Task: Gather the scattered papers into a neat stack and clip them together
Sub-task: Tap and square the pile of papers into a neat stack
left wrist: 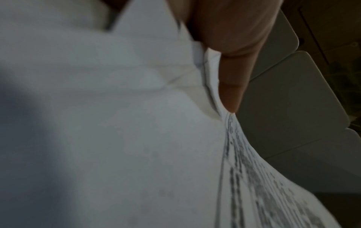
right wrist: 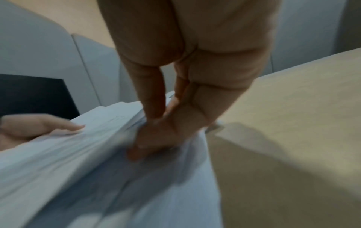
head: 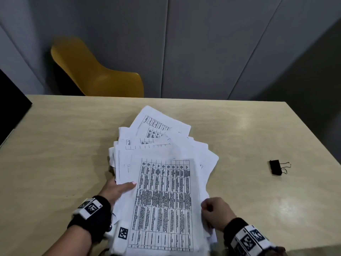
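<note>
A fanned, uneven bundle of white papers (head: 162, 191) printed with tables is held over the near middle of the table. My left hand (head: 118, 189) grips its left edge, thumb on top and fingers hidden beneath. My right hand (head: 215, 211) grips the right edge with curled fingers. The left wrist view shows my thumb (left wrist: 232, 80) pressed on the papers (left wrist: 117, 123). In the right wrist view my fingers (right wrist: 156, 134) curl around the sheets' (right wrist: 78, 162) edge. A black binder clip (head: 277, 167) lies on the table to the right, apart from both hands.
The beige table (head: 64, 145) extends left, right and beyond the papers. A yellow chair (head: 96, 71) stands behind its far edge against grey wall panels. A dark object (head: 11, 100) sits at the far left corner.
</note>
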Motion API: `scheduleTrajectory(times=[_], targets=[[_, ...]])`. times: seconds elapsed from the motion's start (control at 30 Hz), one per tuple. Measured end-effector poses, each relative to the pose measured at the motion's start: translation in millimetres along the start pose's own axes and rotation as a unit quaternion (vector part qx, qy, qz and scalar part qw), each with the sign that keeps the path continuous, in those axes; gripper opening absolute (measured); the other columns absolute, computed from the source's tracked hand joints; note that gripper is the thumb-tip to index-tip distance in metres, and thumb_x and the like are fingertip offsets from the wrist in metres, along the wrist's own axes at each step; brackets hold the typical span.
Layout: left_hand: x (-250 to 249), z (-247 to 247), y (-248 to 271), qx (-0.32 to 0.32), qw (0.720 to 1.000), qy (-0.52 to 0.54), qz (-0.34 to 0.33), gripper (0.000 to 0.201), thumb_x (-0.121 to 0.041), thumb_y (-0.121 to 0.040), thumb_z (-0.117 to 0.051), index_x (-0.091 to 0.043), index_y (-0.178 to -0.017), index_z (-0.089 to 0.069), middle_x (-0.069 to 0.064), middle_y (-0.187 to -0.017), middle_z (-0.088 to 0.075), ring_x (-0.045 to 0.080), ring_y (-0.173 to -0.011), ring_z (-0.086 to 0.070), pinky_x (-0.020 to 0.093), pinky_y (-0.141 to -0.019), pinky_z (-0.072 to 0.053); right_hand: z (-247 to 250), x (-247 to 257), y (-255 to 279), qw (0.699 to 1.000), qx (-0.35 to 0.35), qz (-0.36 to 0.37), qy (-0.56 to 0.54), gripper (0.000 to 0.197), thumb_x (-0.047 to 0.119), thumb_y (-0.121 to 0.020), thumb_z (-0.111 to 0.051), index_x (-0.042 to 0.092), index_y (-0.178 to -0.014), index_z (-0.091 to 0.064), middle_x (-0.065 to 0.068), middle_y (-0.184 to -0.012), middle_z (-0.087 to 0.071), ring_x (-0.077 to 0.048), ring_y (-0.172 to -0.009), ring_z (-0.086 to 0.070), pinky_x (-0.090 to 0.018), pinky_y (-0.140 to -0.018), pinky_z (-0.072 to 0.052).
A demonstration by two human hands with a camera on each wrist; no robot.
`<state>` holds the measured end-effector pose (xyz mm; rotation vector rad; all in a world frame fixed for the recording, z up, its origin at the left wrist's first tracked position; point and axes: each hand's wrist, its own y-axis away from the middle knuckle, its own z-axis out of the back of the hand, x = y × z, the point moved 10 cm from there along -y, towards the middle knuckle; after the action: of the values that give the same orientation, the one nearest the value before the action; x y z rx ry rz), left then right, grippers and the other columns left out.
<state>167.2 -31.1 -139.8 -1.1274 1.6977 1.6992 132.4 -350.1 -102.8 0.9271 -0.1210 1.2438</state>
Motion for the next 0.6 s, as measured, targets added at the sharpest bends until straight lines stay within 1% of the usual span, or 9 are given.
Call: scheduleTrajectory(times=[0.03,0.1,0.17,0.2,0.27,0.33,0.47,0.53,0.6], targets=[[2.3,0.5,-1.0,0.007,1.000,0.000,0.004,0.036,0.007,-0.071,-0.071,-0.005,-0.103,-0.062,0.006,-0.092,-0.069,0.030,-0.095,-0.062,0.044,-0.100,-0.041,7.9,-2.7,-5.9,1.000,-0.016,-0.008,-0.021,0.023,0.011,-0.079,-0.057,0.024,-0.059,-0.057,0.010,-0.049,-0.060,-0.004,-0.053,-0.058,-0.022,-0.064,-0.049],[6.1,0.2,-2.0,0.014,1.000,0.002,0.009,0.035,0.009,-0.069,-0.071,-0.007,-0.099,-0.062,0.010,-0.096,-0.069,0.033,-0.098,-0.061,0.049,-0.101,-0.040,40.4,-15.0,-25.1,0.987,-0.120,-0.043,-0.099,0.007,0.018,-0.080,-0.064,0.022,-0.085,-0.063,-0.001,-0.078,-0.069,-0.022,-0.075,-0.068,-0.034,-0.077,-0.054],[7.0,-2.0,-2.4,0.021,1.000,0.008,0.006,0.039,0.010,-0.065,-0.072,-0.007,-0.099,-0.062,0.007,-0.097,-0.072,0.032,-0.095,-0.062,0.050,-0.101,-0.040,62.7,-28.7,-46.1,0.957,-0.193,-0.091,-0.196,0.031,0.025,-0.079,-0.068,0.012,-0.106,-0.060,-0.011,-0.095,-0.067,-0.033,-0.087,-0.067,-0.046,-0.083,-0.055],[6.6,-2.3,-1.9,0.023,1.000,0.012,0.004,0.041,0.009,-0.062,-0.073,-0.008,-0.098,-0.062,0.003,-0.094,-0.072,0.029,-0.091,-0.063,0.047,-0.100,-0.041,67.0,-29.6,-57.3,0.949,-0.204,-0.099,-0.217,0.034,0.027,-0.078,-0.068,0.008,-0.106,-0.060,-0.013,-0.093,-0.067,-0.034,-0.086,-0.066,-0.047,-0.082,-0.055],[4.6,-2.6,-0.9,0.024,1.000,0.016,-0.002,0.037,0.014,-0.067,-0.069,-0.009,-0.095,-0.061,-0.002,-0.087,-0.072,0.023,-0.084,-0.063,0.042,-0.096,-0.042,71.5,-16.9,-71.8,0.949,-0.205,-0.091,-0.221,0.020,0.025,-0.080,-0.068,0.005,-0.078,-0.064,-0.006,-0.064,-0.065,-0.028,-0.068,-0.060,-0.036,-0.073,-0.051],[3.0,-3.8,0.9,0.029,0.999,0.019,-0.004,0.036,0.015,-0.070,-0.066,-0.011,-0.094,-0.061,-0.004,-0.085,-0.072,0.021,-0.079,-0.066,0.037,-0.090,-0.043,69.6,-12.9,-81.5,0.947,-0.199,-0.104,-0.230,0.032,0.021,-0.081,-0.067,0.009,-0.055,-0.054,0.001,-0.042,-0.052,-0.022,-0.052,-0.047,-0.029,-0.064,-0.041],[2.4,-3.8,1.4,0.038,0.999,0.030,0.003,0.047,0.007,-0.061,-0.072,-0.005,-0.105,-0.061,0.006,-0.089,-0.073,0.027,-0.090,-0.065,0.043,-0.095,-0.044,77.9,-3.7,-88.7,0.943,-0.244,-0.075,-0.214,0.021,0.019,-0.081,-0.065,-0.001,-0.079,-0.062,-0.018,-0.076,-0.067,-0.032,-0.076,-0.063,-0.032,-0.072,-0.048],[2.3,-6.3,2.8,0.048,0.998,0.041,0.008,0.057,0.000,-0.055,-0.074,-0.001,-0.110,-0.059,0.015,-0.095,-0.072,0.033,-0.091,-0.065,0.049,-0.093,-0.047,88.4,2.7,-85.9,0.946,-0.264,-0.056,-0.178,0.019,0.018,-0.086,-0.061,0.002,-0.074,-0.059,-0.013,-0.068,-0.059,-0.031,-0.073,-0.056,-0.028,-0.066,-0.040],[4.1,-8.3,1.1,0.056,0.997,0.048,0.009,0.057,-0.001,-0.055,-0.075,0.000,-0.109,-0.058,0.017,-0.093,-0.073,0.033,-0.082,-0.069,0.048,-0.081,-0.055,101.1,5.1,-87.5,0.950,-0.267,-0.048,-0.155,0.024,0.016,-0.088,-0.058,0.004,-0.069,-0.051,-0.007,-0.060,-0.048,-0.027,-0.068,-0.048,-0.026,-0.064,-0.033]])
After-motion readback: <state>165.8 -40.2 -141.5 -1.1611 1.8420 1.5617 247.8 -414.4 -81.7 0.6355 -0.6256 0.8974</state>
